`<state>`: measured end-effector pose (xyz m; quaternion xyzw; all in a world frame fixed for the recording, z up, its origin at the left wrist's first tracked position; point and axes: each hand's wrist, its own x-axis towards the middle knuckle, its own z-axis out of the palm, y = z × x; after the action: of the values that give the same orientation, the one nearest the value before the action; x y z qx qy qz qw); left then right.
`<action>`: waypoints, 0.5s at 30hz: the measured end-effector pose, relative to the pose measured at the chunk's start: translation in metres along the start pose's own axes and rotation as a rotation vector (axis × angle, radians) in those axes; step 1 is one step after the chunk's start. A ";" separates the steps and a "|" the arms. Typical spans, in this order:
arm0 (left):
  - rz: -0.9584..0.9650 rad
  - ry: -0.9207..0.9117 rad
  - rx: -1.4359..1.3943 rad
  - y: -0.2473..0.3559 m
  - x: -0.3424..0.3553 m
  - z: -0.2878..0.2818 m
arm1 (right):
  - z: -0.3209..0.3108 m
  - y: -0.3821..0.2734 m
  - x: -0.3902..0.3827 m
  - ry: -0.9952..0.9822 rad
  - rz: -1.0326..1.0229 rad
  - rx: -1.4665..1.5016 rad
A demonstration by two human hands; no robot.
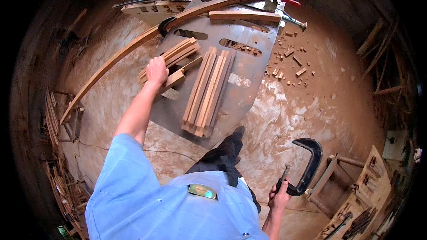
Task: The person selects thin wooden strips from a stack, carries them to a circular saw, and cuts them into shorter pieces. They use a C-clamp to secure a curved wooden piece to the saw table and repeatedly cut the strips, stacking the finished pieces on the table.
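Note:
My left hand (157, 70) is closed over a small bundle of wooden strips (182, 50) at the left side of the metal table (253, 73). A separate short wooden piece (175, 78) lies slanted beside that bundle. To its right rests a larger stack of long wooden strips (209, 91), reaching to the table's near edge. Low on the right, away from the table, my right hand (279, 194) grips a black C-clamp (315, 160) by its screw end. The clamp's jaw is empty.
A long curved wooden strip (120, 55) crosses the table's far end and juts out left, with a black clamp (165, 26) at it. A shorter wooden piece (244, 16) lies nearby. Wood offcuts (293, 60) litter the floor at right. A wooden board (362, 191) stands lower right.

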<state>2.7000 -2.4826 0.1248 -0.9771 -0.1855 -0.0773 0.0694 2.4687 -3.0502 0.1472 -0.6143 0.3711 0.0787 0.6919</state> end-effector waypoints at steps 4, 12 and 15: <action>0.039 -0.008 -0.001 -0.006 -0.003 -0.001 | -0.004 -0.034 0.039 -0.018 -0.011 -0.075; -0.286 -0.136 -0.923 0.022 0.051 -0.061 | -0.004 -0.124 0.133 -0.123 -0.085 -0.287; -0.376 -0.418 -1.111 0.076 0.079 -0.102 | 0.014 -0.147 0.178 -0.139 -0.079 -0.296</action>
<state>2.7879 -2.5412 0.2304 -0.8123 -0.2962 0.0198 -0.5021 2.6847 -3.1333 0.1544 -0.7166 0.2821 0.1474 0.6206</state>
